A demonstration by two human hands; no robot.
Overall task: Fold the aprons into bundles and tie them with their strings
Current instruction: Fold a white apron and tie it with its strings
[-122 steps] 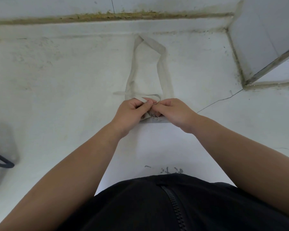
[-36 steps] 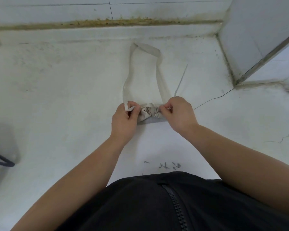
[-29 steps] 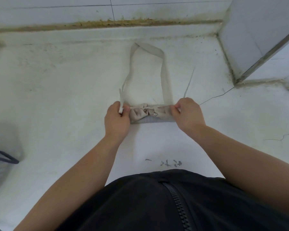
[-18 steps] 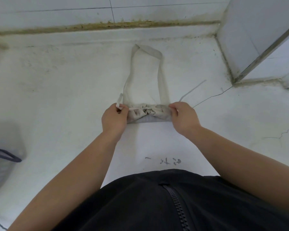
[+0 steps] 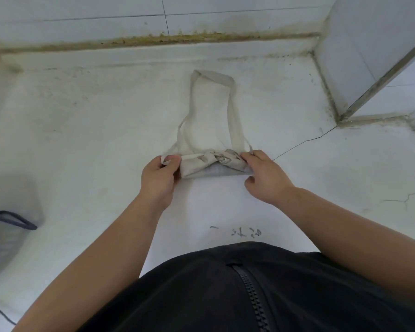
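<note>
White and scuffed, the counter (image 5: pixel 82 140) runs up to a tiled wall (image 5: pixel 82 10) along the top of the frame, with a yellowish grimy seam (image 5: pixel 153 40) where the two meet. A white pillar (image 5: pixel 359 44) stands at the upper right, and a thin crack (image 5: pixel 304 141) leads from its foot toward the centre. Slightly above the middle of the frame the apron bundle (image 5: pixel 213 167) lies on the counter, a short pale roll whose long axis runs left to right across the picture. A knot (image 5: pixel 210 156) sits on its upper edge. From the bundle the neck loop (image 5: pixel 213 76) stretches flat up the frame toward the wall, narrowing to a folded end. The left hand (image 5: pixel 158 178) is at the bundle's left end, fingers curled in, with thumb and forefinger pinching the loose string end (image 5: pixel 164 160) that comes off the knot. The right hand (image 5: pixel 264 176) is at the right end, its fingers bent over and touching the roll while the thumb hangs apart below. A short bit of string pokes up just beside those fingers, and whether they pinch it cannot be told. Lower centre, a few dark handwritten marks (image 5: pixel 244 232) show on the counter. At the left edge a dark strap (image 5: pixel 15 219) curves across a blurred grey shape. A black zipped garment (image 5: pixel 225 295) fills the bottom of the frame.
</note>
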